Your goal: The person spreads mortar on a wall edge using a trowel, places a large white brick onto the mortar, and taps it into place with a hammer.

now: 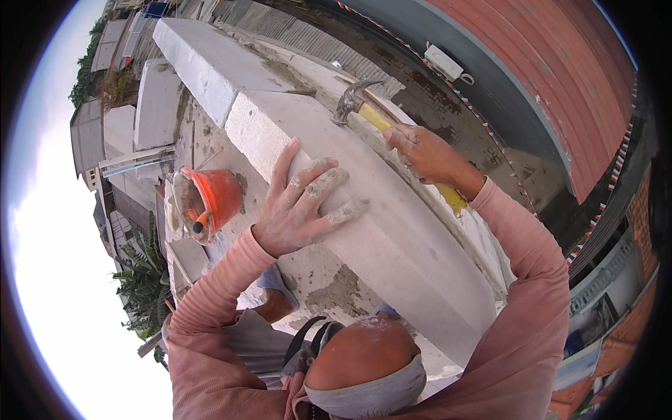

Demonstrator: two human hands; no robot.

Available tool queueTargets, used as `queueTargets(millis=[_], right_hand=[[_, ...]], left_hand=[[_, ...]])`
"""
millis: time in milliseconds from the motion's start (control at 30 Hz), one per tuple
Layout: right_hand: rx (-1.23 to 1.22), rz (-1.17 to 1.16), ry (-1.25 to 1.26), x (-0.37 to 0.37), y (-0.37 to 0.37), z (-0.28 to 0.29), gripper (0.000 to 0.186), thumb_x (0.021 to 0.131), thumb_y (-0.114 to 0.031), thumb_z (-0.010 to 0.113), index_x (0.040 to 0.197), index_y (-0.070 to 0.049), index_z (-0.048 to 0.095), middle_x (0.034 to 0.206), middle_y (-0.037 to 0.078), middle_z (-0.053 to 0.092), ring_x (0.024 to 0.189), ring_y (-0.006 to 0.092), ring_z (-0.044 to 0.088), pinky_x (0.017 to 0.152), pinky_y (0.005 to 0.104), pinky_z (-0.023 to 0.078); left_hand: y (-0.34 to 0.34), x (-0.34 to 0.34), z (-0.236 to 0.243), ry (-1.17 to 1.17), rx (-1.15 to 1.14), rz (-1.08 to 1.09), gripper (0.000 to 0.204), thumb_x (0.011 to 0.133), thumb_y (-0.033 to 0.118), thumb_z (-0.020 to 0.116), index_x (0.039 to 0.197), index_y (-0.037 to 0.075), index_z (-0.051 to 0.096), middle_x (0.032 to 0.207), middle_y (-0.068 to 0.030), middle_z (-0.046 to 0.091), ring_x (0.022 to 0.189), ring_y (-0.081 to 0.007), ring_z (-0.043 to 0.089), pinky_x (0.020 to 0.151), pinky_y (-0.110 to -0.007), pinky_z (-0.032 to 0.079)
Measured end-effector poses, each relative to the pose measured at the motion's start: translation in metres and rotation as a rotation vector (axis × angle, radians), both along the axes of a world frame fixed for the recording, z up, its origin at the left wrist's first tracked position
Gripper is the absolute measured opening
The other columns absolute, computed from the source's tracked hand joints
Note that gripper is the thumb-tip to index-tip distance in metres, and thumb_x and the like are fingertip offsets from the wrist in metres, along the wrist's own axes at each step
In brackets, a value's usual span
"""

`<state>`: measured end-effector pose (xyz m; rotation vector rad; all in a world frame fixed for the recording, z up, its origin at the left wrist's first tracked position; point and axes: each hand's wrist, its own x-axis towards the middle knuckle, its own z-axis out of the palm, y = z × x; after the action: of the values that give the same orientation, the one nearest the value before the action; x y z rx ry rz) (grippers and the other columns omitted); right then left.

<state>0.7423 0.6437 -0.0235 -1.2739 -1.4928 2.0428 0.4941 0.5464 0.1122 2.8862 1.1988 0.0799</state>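
Note:
My left hand [304, 196], dusted with pale powder, rests open with spread fingers on a long white block [413, 266]. My right hand [427, 154] grips a claw hammer [374, 115] by its yellow handle, with the metal head low at the block's far-right side, near a grey mortar strip [476, 259]. Whether the head touches is unclear. A second white block [196, 63] continues end to end from the first toward the upper left. An orange bucket [220, 192] with a tool handle [201, 222] in it stands left of my left hand.
The blocks sit on a mortar-stained ledge [336, 287]. To the right is a drop to paving [448, 105], beside a red corrugated roof [560, 63], a grey wall and strung red-white bunting. Another pale slab [157, 105], rooftops and plants [136, 280] lie at left, under bright sky.

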Motion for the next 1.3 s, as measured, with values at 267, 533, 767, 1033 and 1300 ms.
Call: queueTargets(millis=[267,533,767,1033,1300], right_hand=[[-0.106,0.096,-0.001,-0.013,0.001,-0.002,0.045,0.108,-0.051,0.049,0.100,-0.008,0.059,0.062,-0.010,0.032,0.046,0.0028,0.030,0.041,0.0240,0.030],[-0.157,0.008,-0.142,0.058,-0.003,0.015,0.046,0.106,-0.050,0.050,0.103,-0.006,0.061,0.073,-0.002,0.046,0.055,0.0091,0.046,0.047,0.0284,0.040],[-0.129,-0.264,-0.346,0.176,-0.053,0.000,0.051,0.104,-0.056,0.054,0.102,-0.006,0.063,0.065,-0.006,0.039,0.051,0.0056,0.041,0.044,0.0264,0.035],[-0.314,-0.399,-0.373,0.230,-0.124,-0.004,0.051,0.104,-0.056,0.053,0.107,-0.006,0.062,0.063,-0.008,0.038,0.049,0.0041,0.038,0.043,0.0263,0.036],[-0.403,-0.417,-0.407,0.244,-0.170,0.032,0.055,0.103,-0.060,0.051,0.104,-0.007,0.063,0.062,-0.008,0.036,0.046,0.0043,0.036,0.042,0.0248,0.037]], left_hand=[[-0.003,-0.002,-0.001,-0.016,0.022,0.008,0.040,0.076,0.027,0.076,0.115,0.030,0.067,0.131,-0.0033,0.060,0.130,-0.0263,0.057,0.119,-0.072,0.031],[0.002,0.002,0.000,0.055,-0.003,-0.009,0.051,0.067,0.022,0.082,0.116,0.028,0.072,0.128,-0.0067,0.058,0.130,-0.0308,0.055,0.122,-0.069,0.025],[0.004,0.014,0.024,0.105,-0.210,0.029,0.089,0.054,0.052,0.093,0.131,0.025,0.060,0.140,-0.0131,0.051,0.142,-0.0400,0.041,0.123,-0.073,0.016],[0.016,0.064,0.037,0.256,-0.423,-0.306,0.093,0.056,0.054,0.087,0.137,0.019,0.057,0.151,-0.0128,0.051,0.143,-0.0405,0.044,0.120,-0.074,0.019],[0.014,0.054,0.027,0.173,-0.400,-0.328,0.090,0.044,0.045,0.093,0.124,0.016,0.066,0.135,-0.0107,0.063,0.121,-0.0372,0.058,0.103,-0.061,0.040]])
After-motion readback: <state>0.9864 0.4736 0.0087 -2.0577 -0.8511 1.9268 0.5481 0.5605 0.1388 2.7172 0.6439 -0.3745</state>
